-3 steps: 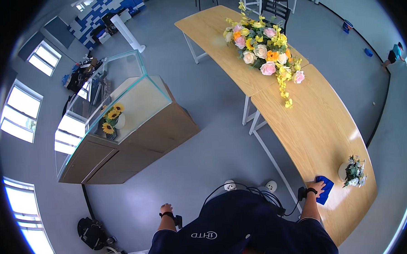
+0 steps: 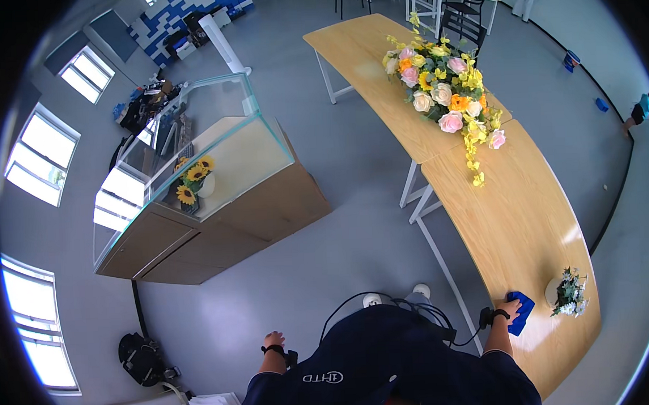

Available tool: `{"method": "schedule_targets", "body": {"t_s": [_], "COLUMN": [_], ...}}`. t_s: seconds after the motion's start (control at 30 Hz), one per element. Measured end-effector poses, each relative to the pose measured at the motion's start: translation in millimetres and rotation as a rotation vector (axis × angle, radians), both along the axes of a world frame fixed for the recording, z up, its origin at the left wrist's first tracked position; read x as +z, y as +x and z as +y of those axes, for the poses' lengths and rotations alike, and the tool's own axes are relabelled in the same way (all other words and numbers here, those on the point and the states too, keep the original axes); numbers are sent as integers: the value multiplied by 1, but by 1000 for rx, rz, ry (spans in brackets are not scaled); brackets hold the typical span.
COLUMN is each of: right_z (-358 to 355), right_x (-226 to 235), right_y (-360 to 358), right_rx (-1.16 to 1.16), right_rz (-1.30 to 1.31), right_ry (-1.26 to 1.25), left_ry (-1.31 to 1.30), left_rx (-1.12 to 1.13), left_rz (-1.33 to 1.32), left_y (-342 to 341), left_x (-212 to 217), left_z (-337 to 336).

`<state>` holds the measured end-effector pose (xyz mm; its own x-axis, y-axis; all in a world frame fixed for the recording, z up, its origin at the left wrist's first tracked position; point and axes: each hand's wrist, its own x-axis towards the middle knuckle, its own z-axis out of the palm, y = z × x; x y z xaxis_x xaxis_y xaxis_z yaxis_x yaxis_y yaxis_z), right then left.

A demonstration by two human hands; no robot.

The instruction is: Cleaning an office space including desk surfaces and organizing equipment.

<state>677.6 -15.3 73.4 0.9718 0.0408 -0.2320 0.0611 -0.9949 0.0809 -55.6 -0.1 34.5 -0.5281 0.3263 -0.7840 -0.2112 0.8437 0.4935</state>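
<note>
Long wooden table [image 2: 513, 216] bears the right hand [image 2: 509, 310], pressed flat on a blue cloth [image 2: 521, 313]; a small flower pot [image 2: 569, 292] stands just beyond. Left hand [image 2: 274, 340] hangs loosely curled, empty.

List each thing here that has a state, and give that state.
Blue cloth: pressed flat on the wooden table under the right hand.
Left hand: hanging free, empty.
Small potted plant: upright, beside the cloth.
Flower arrangement: lying along the table.
Glass case: closed, sunflowers inside.

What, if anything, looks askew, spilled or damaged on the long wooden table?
Nothing stands out. The right hand presses a blue cloth on the table; the small plant pot and flower arrangement look intact.
</note>
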Motion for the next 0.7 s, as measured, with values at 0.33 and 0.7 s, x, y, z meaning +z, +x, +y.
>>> {"method": "schedule_targets", "body": {"t_s": [0.33, 0.7], "right_z": [100, 278], "right_x": [13, -7], "right_y": [-5, -50], "right_rx": [32, 614], "right_rz": [-8, -71], "right_ry": [-41, -79], "left_ry": [102, 136], "left_rx": [-288, -444], "left_rz": [-54, 127], "left_y": [113, 126], "left_x": [-21, 5], "left_z": [57, 180]}}
